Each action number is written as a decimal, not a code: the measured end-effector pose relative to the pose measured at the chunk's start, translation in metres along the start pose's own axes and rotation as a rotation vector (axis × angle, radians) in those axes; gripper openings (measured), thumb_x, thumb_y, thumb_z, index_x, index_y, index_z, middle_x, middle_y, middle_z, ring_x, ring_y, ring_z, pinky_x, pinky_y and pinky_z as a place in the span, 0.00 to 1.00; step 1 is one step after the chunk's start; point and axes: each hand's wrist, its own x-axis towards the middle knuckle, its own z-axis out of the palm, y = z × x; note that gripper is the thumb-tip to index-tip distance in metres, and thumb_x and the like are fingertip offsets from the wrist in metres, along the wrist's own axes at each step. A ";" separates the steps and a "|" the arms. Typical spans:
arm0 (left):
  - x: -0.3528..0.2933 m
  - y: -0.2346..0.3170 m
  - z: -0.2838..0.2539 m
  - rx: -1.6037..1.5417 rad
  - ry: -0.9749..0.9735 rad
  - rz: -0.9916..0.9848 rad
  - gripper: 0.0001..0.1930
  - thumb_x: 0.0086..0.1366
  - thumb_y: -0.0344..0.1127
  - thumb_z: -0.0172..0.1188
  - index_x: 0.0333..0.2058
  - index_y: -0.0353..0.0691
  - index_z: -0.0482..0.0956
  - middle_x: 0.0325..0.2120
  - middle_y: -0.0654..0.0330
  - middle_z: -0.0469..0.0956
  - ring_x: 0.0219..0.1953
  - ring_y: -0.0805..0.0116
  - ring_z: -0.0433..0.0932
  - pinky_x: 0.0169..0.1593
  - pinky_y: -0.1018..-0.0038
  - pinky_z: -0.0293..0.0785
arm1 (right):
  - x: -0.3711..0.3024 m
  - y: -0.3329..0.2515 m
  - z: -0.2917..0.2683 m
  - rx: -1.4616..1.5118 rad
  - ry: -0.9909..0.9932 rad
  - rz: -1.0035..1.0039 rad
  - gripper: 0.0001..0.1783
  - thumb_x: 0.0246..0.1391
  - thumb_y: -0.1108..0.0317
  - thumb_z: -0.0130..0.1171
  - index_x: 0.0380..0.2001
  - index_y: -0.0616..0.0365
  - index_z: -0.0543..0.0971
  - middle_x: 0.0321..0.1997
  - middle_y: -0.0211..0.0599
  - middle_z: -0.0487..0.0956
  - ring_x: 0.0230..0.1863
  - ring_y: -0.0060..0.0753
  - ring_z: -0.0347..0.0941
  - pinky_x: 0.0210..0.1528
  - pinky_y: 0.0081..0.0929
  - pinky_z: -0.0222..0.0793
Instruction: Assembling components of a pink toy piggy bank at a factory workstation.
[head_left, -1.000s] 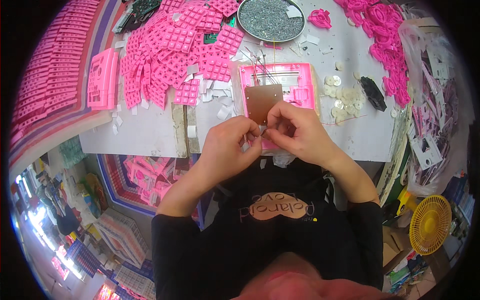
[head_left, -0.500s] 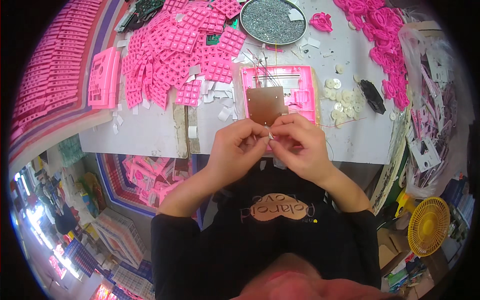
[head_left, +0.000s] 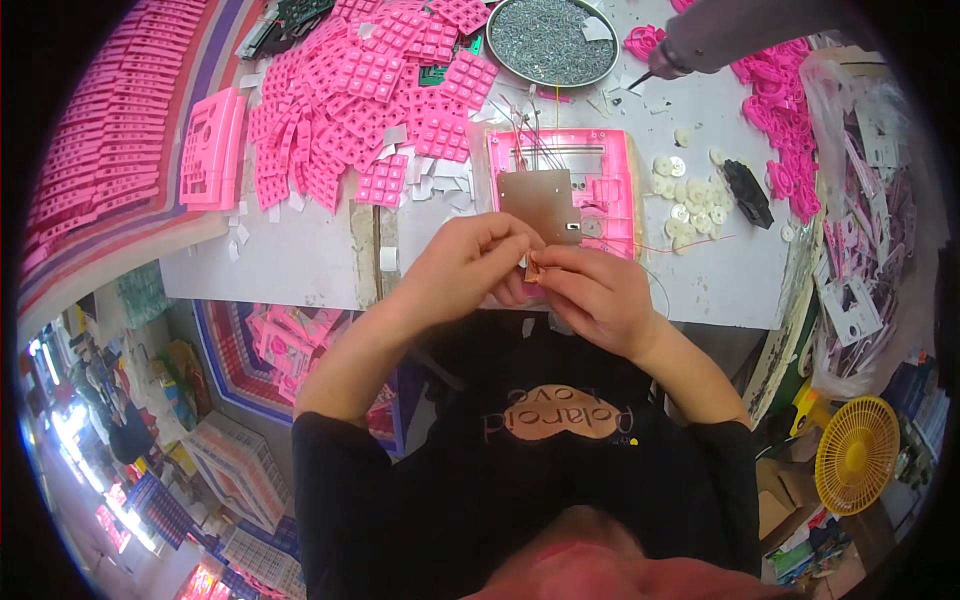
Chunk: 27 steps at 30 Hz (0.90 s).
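My left hand (head_left: pixel 470 262) and my right hand (head_left: pixel 600 298) meet at the near edge of a pink plastic housing (head_left: pixel 622 165). Between their fingertips is a small copper-orange flexible strip (head_left: pixel 532 272). My right thumb and forefinger pinch it; my left fingers are closed at its upper left end, partly hiding it. Just beyond the hands, a brown circuit board (head_left: pixel 536 200) lies over the open housing, with thin wires (head_left: pixel 535 145) running from its far edge. A small white paper scrap (head_left: pixel 528 326) shows below my hands against the dark shirt.
A grey power screwdriver (head_left: pixel 715 45) reaches in from the upper right. Pink keypads (head_left: pixel 370 75) are heaped at the left, a round tray of screws (head_left: pixel 610 75) stands behind, and white gears (head_left: pixel 690 205) lie at the right. A yellow fan (head_left: pixel 856 455) is at lower right.
The screwdriver has come into view. My left hand has shifted slightly up, the copper-orange strip now shows between my fingers, and the white scrap has appeared below them.
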 end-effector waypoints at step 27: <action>0.008 -0.031 0.011 0.745 0.341 0.663 0.10 0.59 0.22 0.64 0.38 0.37 0.75 0.26 0.57 0.72 0.29 0.60 0.74 0.32 0.66 0.70 | 0.006 -0.008 -0.008 -0.300 -0.283 0.054 0.16 0.43 0.71 0.67 0.40 0.56 0.84 0.30 0.29 0.74 0.35 0.34 0.72 0.31 0.29 0.72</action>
